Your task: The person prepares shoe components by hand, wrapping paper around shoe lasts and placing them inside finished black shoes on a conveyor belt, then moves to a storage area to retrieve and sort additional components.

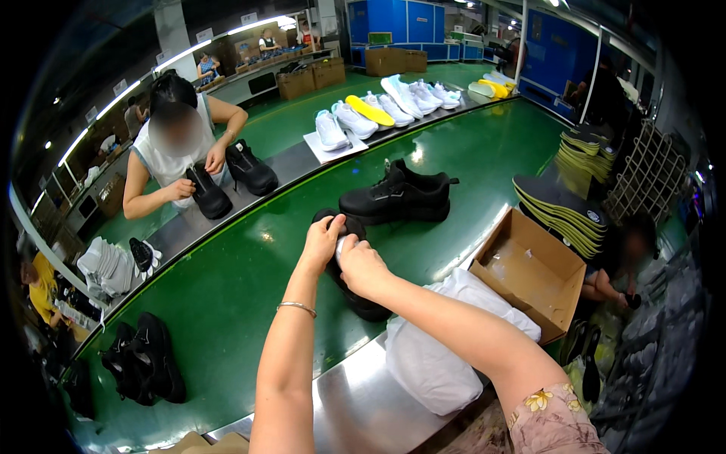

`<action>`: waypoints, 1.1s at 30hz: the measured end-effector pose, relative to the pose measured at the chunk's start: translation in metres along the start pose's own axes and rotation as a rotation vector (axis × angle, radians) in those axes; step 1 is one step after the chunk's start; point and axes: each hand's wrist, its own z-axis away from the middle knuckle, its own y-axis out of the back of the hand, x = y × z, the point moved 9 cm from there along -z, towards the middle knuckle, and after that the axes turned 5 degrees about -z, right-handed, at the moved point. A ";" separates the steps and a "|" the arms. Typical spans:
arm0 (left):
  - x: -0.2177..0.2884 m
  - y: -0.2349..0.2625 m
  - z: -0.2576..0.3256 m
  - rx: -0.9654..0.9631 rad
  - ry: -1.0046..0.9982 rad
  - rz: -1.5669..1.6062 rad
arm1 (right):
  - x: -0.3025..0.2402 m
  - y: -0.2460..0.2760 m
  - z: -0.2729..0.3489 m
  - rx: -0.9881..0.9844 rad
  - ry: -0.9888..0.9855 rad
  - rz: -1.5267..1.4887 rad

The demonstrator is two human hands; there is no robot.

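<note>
Over the green belt, my left hand [325,240] is closed on the rim of a black shoe [369,307]. Close beside it, my right hand [364,269] is closed, its fingers at the shoe's opening. A bit of white shows between the hands; I cannot make out what it is. My arms and hands cover much of this shoe. Just beyond, a second black shoe [397,194] rests on its sole, toe to the left.
White crumpled sheeting [446,348] and a cardboard box [529,276] lie at right, near stacked insoles [563,212]. Across the belt, a co-worker [181,144] handles black shoes. White shoes [355,119] line the far ledge; more black shoes [155,356] sit left.
</note>
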 end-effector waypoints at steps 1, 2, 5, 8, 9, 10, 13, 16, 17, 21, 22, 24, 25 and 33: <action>-0.001 0.003 0.001 0.001 0.014 0.032 | 0.000 -0.002 -0.001 0.004 0.009 -0.040; -0.004 0.005 0.001 0.003 0.028 0.064 | -0.001 -0.005 -0.001 0.009 0.017 -0.080; 0.002 0.004 0.002 0.012 -0.037 0.004 | 0.009 -0.004 -0.001 0.033 -0.013 -0.205; 0.003 0.006 0.000 0.033 -0.058 -0.085 | 0.009 -0.017 -0.017 -0.034 -0.012 -0.202; 0.002 0.006 -0.001 0.022 -0.047 -0.112 | 0.009 -0.020 -0.018 -0.049 -0.010 -0.184; 0.002 0.006 0.001 0.012 -0.029 -0.139 | 0.011 -0.024 -0.019 -0.087 -0.057 -0.176; 0.012 0.003 0.005 0.055 -0.055 -0.218 | 0.017 -0.031 -0.024 -0.165 -0.176 -0.202; 0.003 0.006 0.010 0.130 -0.059 -0.223 | 0.018 -0.035 -0.028 -0.177 -0.224 -0.289; 0.005 0.009 0.012 0.179 -0.087 -0.222 | 0.019 -0.037 -0.030 -0.190 -0.218 -0.293; -0.001 0.010 0.009 0.166 -0.073 -0.196 | 0.018 -0.038 -0.033 -0.222 -0.182 -0.304; -0.001 0.013 0.010 0.165 -0.073 -0.198 | 0.014 -0.037 -0.033 -0.230 -0.164 -0.305; -0.005 0.016 0.008 0.162 -0.074 -0.201 | 0.013 -0.036 -0.033 -0.192 -0.143 -0.361; -0.001 0.007 0.005 0.120 -0.094 -0.264 | 0.022 -0.034 -0.032 -0.167 -0.132 -0.396; 0.007 0.003 0.017 -0.055 -0.070 -0.130 | 0.025 0.169 0.044 0.235 0.177 -0.484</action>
